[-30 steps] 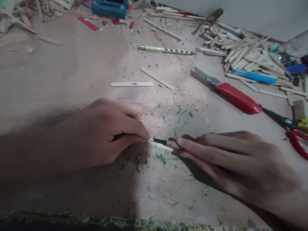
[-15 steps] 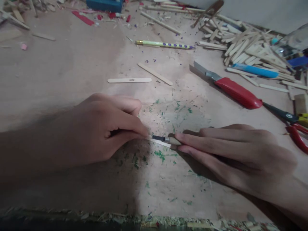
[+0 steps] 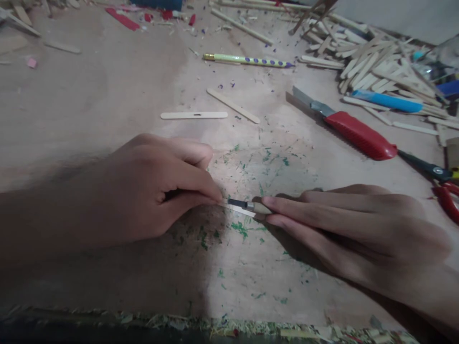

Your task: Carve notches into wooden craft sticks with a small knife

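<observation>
My left hand is closed in a pinch on one end of a pale wooden craft stick. Only a short length of that stick shows between my hands. Held by the fingers of my right hand is a small carving chisel with a dark blade, a metal collar and a wooden handle. Its blade lies over the stick, the tip close to my left fingertips; whether it cuts in I cannot tell. Behind my hands lie two more craft sticks, one with a small dark slot in its middle, the other slanted.
A red-handled utility knife lies at right, beside red-and-black scissors. Farther back are a patterned pencil, a heap of craft sticks and a blue tube-like piece. Green scraps dot the wooden tabletop.
The view has shifted slightly, so the things at the back sit a little higher and farther right. Both hands keep nearly the same grip and place, with the chisel still over the stick.
</observation>
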`<state>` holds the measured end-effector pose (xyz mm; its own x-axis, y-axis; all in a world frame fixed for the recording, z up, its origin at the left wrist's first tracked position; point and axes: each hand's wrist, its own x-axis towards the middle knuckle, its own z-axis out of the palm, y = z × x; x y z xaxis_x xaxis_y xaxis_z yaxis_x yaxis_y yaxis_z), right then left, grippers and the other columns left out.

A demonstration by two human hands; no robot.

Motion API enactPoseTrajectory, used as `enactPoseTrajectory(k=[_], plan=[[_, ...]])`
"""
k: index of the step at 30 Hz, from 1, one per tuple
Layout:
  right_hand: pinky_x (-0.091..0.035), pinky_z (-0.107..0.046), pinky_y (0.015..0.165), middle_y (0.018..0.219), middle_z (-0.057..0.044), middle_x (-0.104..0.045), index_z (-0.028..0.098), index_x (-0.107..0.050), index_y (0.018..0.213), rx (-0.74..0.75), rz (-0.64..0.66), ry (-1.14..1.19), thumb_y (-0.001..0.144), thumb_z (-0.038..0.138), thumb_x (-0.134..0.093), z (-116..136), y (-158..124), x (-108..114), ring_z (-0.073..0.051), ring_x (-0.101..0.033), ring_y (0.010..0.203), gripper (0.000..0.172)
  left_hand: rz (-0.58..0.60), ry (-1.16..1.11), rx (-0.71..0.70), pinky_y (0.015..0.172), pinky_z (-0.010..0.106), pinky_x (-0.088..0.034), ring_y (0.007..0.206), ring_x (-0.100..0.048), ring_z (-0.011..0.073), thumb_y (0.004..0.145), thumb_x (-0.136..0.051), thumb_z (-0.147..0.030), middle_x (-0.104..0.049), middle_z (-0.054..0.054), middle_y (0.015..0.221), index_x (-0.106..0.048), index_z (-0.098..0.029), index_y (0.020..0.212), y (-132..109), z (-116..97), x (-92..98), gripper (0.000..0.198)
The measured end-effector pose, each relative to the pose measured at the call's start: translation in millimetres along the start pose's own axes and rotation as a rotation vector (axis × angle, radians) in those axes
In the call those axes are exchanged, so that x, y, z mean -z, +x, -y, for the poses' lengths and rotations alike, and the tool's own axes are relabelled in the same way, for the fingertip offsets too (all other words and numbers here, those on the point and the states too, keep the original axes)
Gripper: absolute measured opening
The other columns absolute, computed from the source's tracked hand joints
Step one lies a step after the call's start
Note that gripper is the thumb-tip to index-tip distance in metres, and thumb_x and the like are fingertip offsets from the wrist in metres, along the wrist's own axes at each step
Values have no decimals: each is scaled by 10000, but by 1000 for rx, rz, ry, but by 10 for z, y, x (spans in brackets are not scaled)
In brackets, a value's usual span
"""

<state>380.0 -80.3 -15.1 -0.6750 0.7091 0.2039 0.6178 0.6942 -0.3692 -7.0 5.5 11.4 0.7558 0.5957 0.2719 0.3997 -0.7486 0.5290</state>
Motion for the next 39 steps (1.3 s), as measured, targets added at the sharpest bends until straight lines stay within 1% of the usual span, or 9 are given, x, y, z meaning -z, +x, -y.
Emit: enactPoseTrajectory(k=[9, 11, 13, 16, 22, 27, 32, 35, 39], plan=[[-724, -412, 658, 998, -53, -904, 418, -942, 1530, -11, 18, 20, 1152, 703, -912, -5, 116, 123, -307, -916, 953, 475, 3, 8, 16, 677, 300, -416, 716, -669, 105, 1329, -610, -221, -731, -50, 834, -999, -328, 1115, 52, -39, -17, 457], [-700, -403, 623, 1001, -39, -911, 414, -931, 1542, -1, 9, 21, 1166, 613, -930, 25, 212, 153, -291, -914, 909, 425, 3, 2, 24, 706, 283, -417, 727, -651, 84, 1291, -654, -150, -735, -66, 869, -995, -312, 1123, 40, -44, 0, 413], [-675, -390, 603, 989, -8, -919, 387, -905, 1547, 15, -14, -4, 1210, 443, -908, 62, 329, 171, -245, -893, 815, 341, 11, 4, 10, 717, 262, -405, 726, -633, 65, 1263, -697, -117, -719, -82, 878, -991, -292, 1146, 27, -36, 14, 362], [-639, -350, 605, 942, 31, -913, 299, -835, 1515, 87, -79, -43, 1287, 258, -788, 103, 488, 181, -162, -837, 689, 237, 20, 16, -24, 693, 249, -385, 720, -637, 57, 1299, -705, -182, -700, -88, 858, -988, -282, 1169, 17, -12, 21, 328], [-611, -324, 603, 838, 79, -814, 274, -800, 1503, 96, -74, -65, 1311, 296, -767, 105, 556, 202, -115, -777, 631, 196, -8, -3, -15, 664, 258, -379, 709, -662, 66, 1318, -694, -220, -697, -79, 844, -989, -289, 1165, 15, -4, 21, 340], [-626, -387, 584, 929, 41, -888, 320, -775, 1527, 86, -61, -81, 1321, 281, -718, 102, 498, 201, -163, -837, 672, 217, 0, 2, 14, 687, 285, -405, 693, -655, 97, 1324, -632, -197, -708, -62, 826, -998, -308, 1111, 21, -20, 1, 438], [-638, -377, 602, 916, 54, -869, 318, -797, 1521, 62, -38, -92, 1297, 289, -774, 132, 512, 202, -148, -822, 663, 227, 0, -21, 4, 718, 291, -434, 687, -641, 99, 1317, -671, -219, -733, -66, 864, -1002, -316, 1169, 27, -4, -13, 376], [-641, -344, 609, 896, 58, -872, 319, -776, 1507, 72, -55, -77, 1319, 294, -729, 121, 524, 209, -142, -826, 672, 196, 3, -12, -6, 685, 292, -420, 674, -643, 105, 1346, -661, -290, -706, -59, 822, -1006, -302, 1155, 21, -7, 1, 394], [-644, -321, 579, 990, 16, -955, 363, -825, 1494, 54, -147, -26, 1333, 354, -696, 55, 514, 209, -170, -887, 736, 207, 2, -20, -4, 677, 265, -422, 668, -620, 98, 1336, -654, -239, -705, -63, 807, -1009, -296, 1185, 16, -14, 20, 390]])
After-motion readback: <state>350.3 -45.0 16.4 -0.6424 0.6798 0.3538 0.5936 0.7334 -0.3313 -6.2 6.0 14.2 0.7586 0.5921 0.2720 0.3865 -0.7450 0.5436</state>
